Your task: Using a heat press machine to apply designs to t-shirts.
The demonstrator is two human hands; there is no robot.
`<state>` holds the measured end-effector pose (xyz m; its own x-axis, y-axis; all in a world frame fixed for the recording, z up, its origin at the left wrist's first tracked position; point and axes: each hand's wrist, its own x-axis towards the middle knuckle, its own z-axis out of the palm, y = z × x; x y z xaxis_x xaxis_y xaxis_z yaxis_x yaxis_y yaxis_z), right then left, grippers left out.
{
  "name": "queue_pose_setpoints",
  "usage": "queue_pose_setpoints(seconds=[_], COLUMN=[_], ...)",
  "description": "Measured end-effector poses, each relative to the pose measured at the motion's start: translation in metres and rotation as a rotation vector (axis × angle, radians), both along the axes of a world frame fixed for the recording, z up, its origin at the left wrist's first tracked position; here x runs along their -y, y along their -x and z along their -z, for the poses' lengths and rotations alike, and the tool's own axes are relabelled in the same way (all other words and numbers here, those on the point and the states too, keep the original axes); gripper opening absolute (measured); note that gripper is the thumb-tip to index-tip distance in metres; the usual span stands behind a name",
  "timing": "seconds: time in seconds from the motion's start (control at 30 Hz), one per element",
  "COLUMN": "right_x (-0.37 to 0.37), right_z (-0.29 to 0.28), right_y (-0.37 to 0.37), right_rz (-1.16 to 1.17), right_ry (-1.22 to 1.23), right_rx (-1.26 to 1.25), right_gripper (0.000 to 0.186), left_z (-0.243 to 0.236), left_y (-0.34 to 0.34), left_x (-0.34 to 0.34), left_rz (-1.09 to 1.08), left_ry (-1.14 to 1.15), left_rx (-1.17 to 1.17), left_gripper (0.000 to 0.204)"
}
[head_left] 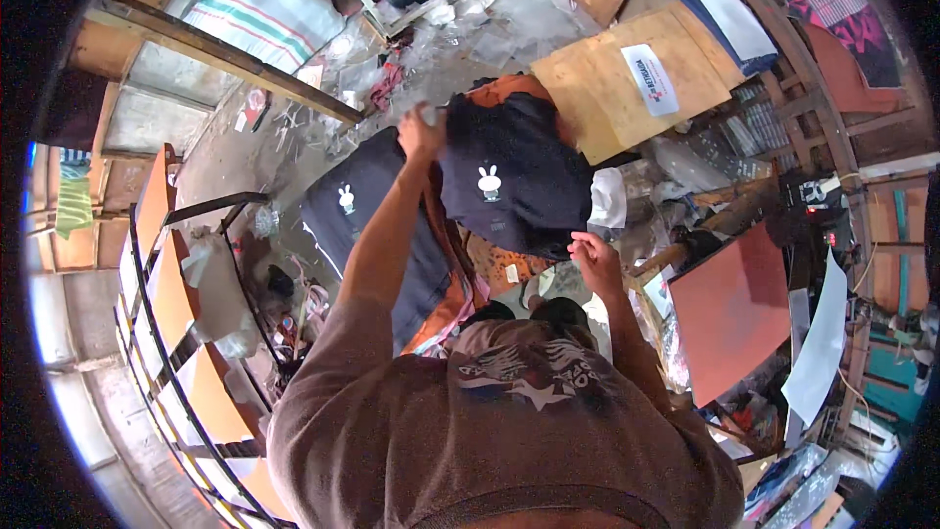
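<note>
– In the head view, in front of the person's body, what lies between the arms?

– Two dark cloth pieces side by side: the left cloth piece (367, 181), spread at a slant, and the right cloth piece (519, 162), bunched and rounded. Each bears a white rabbit print, and orange-brown material shows along their edges.

– And the left hand (421, 135)?

– It is at the upper end of the left cloth piece, close to the gap between the two. Motion blurs it; whether its fingers pinch cloth cannot be told.

– The right hand (595, 264)?

– It is at the lower right edge of the right cloth piece, fingers loosely bent. Whether they grip the hem or merely lie against it cannot be told.

– What surrounds the cloth?

– At upper right, a plywood board (587, 88) with a white label; at left, a black metal rack (217, 202) with orange panels; at lower right, a reddish-brown board (729, 318); beyond, a floor (323, 122) strewn with clear plastic, and a striped white sack (264, 10).
</note>
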<state>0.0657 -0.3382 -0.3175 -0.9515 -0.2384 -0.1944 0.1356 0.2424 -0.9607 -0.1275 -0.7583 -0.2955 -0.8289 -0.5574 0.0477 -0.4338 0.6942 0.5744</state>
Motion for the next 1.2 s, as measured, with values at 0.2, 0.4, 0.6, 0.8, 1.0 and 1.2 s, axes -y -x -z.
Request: queue_pose_setpoints(seconds=[0.2, 0.4, 0.6, 0.8, 1.0, 1.2], right_x=[0.011, 0.006, 0.000, 0.018, 0.049, 0.044], right_z=[0.002, 0.003, 0.011, 0.004, -0.022, -0.033], right_y=[0.008, 0.010, 0.001, 0.013, 0.039, 0.027], right_rz=[-0.091, -0.045, -0.053, -0.102, -0.156, -0.110], right_ry=[-0.061, -0.019, -0.003, 0.011, 0.008, -0.107], right_rx=[0.023, 0.068, 0.038, 0.068, -0.008, -0.092], right_gripper=[0.041, 0.037, 0.034, 0.030, 0.029, 0.029], left_z=[-0.006, -0.022, -0.018, -0.012, -0.002, 0.006], left_y=[0.000, 0.000, -0.025, -0.036, 0.003, 0.045], left_x=[-0.020, -0.031, -0.034, -0.031, -0.015, -0.002], left_rz=[0.380, 0.287, 0.305, 0.332, 0.213, 0.189], left_ry=[0.017, 0.000, 0.089, 0.054, 0.042, 0.027], left_rx=[-0.112, -0.088, -0.309, -0.340, -0.289, -0.033], left_gripper=[0.039, 0.019, 0.017, 0.019, 0.024, 0.034])
